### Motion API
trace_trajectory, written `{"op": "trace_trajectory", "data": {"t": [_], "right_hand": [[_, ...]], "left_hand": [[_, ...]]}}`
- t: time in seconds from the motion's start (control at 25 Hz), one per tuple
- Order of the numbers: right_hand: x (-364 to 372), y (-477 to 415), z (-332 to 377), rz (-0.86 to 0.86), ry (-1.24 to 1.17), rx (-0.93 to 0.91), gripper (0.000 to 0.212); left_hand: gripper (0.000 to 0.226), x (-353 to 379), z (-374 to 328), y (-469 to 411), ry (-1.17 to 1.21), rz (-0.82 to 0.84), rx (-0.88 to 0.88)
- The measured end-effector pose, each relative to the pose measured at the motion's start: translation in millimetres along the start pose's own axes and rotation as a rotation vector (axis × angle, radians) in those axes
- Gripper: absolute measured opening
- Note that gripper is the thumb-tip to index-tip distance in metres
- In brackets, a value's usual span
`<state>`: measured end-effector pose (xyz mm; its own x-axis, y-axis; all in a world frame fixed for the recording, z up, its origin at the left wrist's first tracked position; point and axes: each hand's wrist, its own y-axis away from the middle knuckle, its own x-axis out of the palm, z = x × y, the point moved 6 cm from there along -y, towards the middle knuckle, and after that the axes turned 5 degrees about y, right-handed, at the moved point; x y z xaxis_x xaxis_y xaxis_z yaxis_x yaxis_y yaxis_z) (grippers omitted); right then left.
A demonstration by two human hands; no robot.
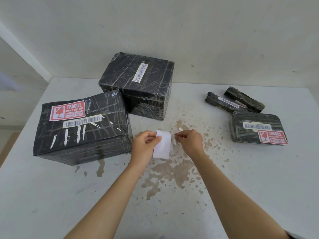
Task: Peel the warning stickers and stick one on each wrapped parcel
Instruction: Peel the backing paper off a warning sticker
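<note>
My left hand [145, 144] and my right hand [189, 142] both pinch a white sticker sheet [163, 146] above the table's middle, its blank back facing me. The right fingers grip its right edge. A large black-wrapped parcel [82, 126] at left carries a red FRAGILE sticker [68, 110]. Behind it stands a second large black parcel [138, 85] with only a barcode label. At right, a flat black parcel [257, 128] bears a red FRAGILE sticker [272, 137]. Two slim black parcels [222, 102] [245, 99] lie behind it.
The white table [51, 195] has brown stains in its middle [172, 169]. A small white paper scrap [180, 129] lies just beyond my right hand. A pale wall rises behind the table, whose left edge drops off.
</note>
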<state>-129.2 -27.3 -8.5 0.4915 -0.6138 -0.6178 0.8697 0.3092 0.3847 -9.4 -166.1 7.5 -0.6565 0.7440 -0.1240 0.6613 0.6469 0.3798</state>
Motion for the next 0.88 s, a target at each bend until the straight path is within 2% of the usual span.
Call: {"op": "trace_trajectory", "data": {"t": [0.24, 0.36, 0.48, 0.56, 0.68, 0.88], "right_hand": [[-2.0, -0.2, -0.1, 0.046, 0.028, -0.068, 0.027], [-4.2, 2.3, 3.3, -0.01, 0.043, -0.119, 0.007], [-11.4, 10.2, 9.4, -0.114, -0.012, -0.165, 0.012], [-19.0, 22.8, 25.2, -0.203, -0.091, -0.344, 0.002], [-18.9, 37.2, 45.1, -0.233, -0.053, -0.568, 0.008], [-25.9, 37.5, 49.3, -0.221, -0.035, -0.596, 0.012]], "left_hand": [[0.008, 3.7, 6.5, -2.9, 0.273, -0.028, -0.162], [0.013, 1.2, 7.4, -0.1, 0.303, -0.061, -0.18], [0.01, -1.9, 7.4, 4.4, 0.334, -0.099, -0.167], [0.006, -1.0, 6.6, 6.9, 0.362, -0.116, -0.162], [0.014, 8.0, 4.5, 10.6, 0.412, -0.067, -0.167], [0.023, 20.7, -7.5, 18.5, 0.479, 0.071, -0.15]]}}
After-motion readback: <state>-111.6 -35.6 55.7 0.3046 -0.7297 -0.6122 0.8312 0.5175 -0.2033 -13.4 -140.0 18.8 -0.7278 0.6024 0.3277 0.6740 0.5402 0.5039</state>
